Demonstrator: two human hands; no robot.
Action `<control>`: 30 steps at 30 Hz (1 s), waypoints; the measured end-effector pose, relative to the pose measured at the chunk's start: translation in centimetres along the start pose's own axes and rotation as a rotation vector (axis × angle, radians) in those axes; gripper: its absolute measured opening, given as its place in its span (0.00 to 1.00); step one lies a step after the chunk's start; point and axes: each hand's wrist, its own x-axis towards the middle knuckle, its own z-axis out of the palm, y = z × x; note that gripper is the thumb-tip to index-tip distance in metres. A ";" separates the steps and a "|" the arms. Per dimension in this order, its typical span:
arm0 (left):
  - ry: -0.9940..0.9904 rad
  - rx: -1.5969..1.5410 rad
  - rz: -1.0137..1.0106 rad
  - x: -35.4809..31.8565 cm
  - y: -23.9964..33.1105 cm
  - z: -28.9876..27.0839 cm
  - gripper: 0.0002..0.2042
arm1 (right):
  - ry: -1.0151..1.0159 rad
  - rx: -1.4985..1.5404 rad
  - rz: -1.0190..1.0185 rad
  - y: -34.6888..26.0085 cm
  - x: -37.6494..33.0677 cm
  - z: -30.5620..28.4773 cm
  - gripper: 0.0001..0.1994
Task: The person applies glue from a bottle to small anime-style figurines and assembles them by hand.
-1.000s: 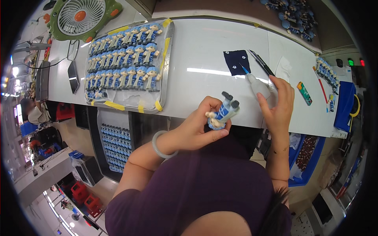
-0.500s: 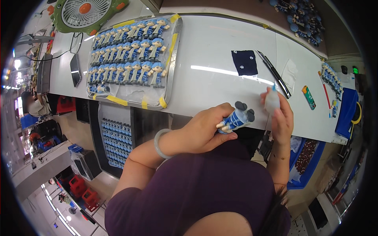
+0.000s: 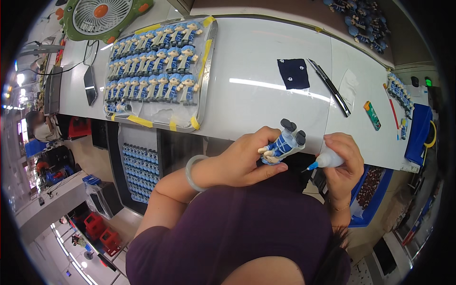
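Observation:
Upside down, with its dark feet upward, a small blue and cream figurine (image 3: 281, 145) is held by my left hand (image 3: 244, 159), fingers and thumb closed round it. My right hand (image 3: 344, 164) grips a white squeeze bottle (image 3: 331, 158) with a blue tip and a thin nozzle. That nozzle points down and to the left, a short way right of the figurine and apart from it. Similar figurines (image 3: 153, 61) stand in rows on a tray (image 3: 202, 102) edged with yellow tape, left on the white table. One figurine lies down at the tray's near left corner.
On the table lie a dark cloth (image 3: 293, 74), a black pen-like tool (image 3: 331, 88), a green lighter (image 3: 372, 116) and a red stick (image 3: 391, 107). A green fan (image 3: 102, 16) stands far left. More figurines (image 3: 141, 172) fill a lower tray; a blue bin (image 3: 365, 216) sits lower right.
My right hand has tipped the bottle from nozzle up to nozzle down-left and shifted it lower. My left hand keeps the figurine almost where it was.

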 end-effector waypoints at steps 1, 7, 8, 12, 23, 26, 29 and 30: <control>-0.003 -0.061 -0.027 0.0 0.0 0.1 0.20 | 0.038 -0.085 -0.065 -0.1 0.2 0.0 0.16; 0.038 -0.189 -0.018 -0.1 -0.6 -0.1 0.15 | 0.083 -0.264 -0.182 -0.6 0.5 0.1 0.17; 0.039 -0.189 -0.019 -0.2 -0.7 -0.1 0.15 | 0.081 -0.266 -0.181 -0.6 0.4 0.2 0.18; 0.088 -0.243 -0.039 -0.3 -0.9 0.1 0.14 | 0.083 -0.259 -0.166 -0.6 0.4 0.4 0.18; 0.102 -0.257 -0.082 0.2 -0.6 0.2 0.17 | 0.070 -0.311 -0.203 -0.7 0.5 0.7 0.18; 0.100 -0.258 -0.057 0.0 -0.8 0.3 0.17 | 0.084 -0.330 -0.202 -0.9 0.6 0.5 0.18; 0.071 -0.204 -0.068 0.1 -0.4 0.1 0.18 | 0.099 -0.354 -0.217 -0.9 0.6 0.5 0.18; 0.057 -0.178 -0.051 0.1 -0.3 0.1 0.18 | 0.099 -0.354 -0.219 -0.9 0.5 0.5 0.18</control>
